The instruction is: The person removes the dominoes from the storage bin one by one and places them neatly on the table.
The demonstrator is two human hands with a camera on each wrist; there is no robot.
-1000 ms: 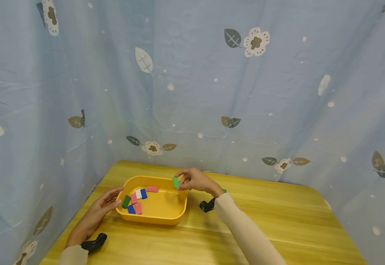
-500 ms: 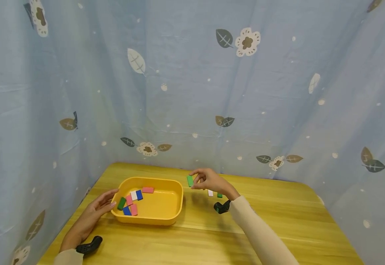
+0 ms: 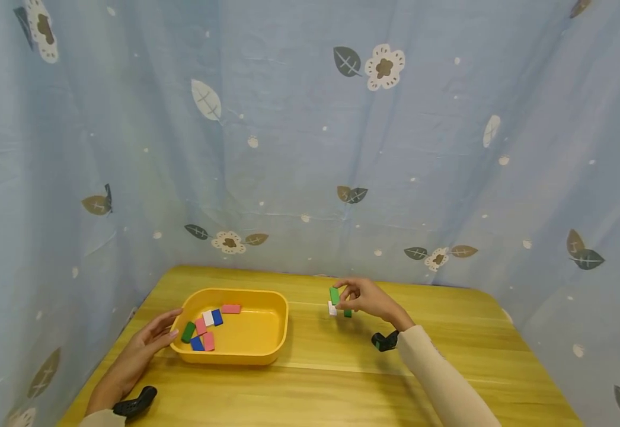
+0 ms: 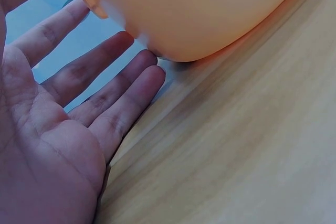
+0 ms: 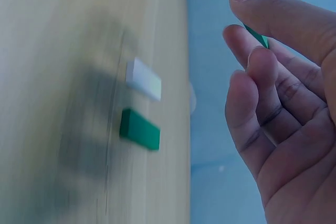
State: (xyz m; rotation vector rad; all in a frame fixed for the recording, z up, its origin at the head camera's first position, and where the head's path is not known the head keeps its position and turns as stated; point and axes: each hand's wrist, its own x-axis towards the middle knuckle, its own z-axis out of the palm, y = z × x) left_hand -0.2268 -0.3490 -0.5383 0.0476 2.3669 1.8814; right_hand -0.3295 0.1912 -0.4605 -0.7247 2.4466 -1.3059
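Observation:
My right hand point(image 3: 367, 298) pinches a light green block point(image 3: 334, 296) between thumb and fingers, raised over the table. In the right wrist view only a thin green edge point(image 5: 258, 37) of it shows behind the thumb. A white block point(image 5: 143, 79) and a dark green block point(image 5: 139, 129) lie side by side on the table below. My left hand point(image 3: 141, 351) rests at the left side of a yellow plastic tub point(image 3: 250, 359). Its fingers are extended, and fingertips point(image 4: 153, 80) lie close along the tub's outer wall.
Inside the tub are pink blocks point(image 3: 231, 309), blue blocks point(image 3: 217, 317), a white block point(image 3: 208, 318) and a dark green block point(image 3: 188, 332), mostly on its left side. The wooden table point(image 3: 310, 391) ends at a patterned blue curtain point(image 3: 288, 148). Black devices point(image 3: 136, 403) sit at both wrists.
My right hand has carried the light green block from above the tub's right rim rightward to the white and dark green blocks. My left hand stays at the tub; the head view has shifted.

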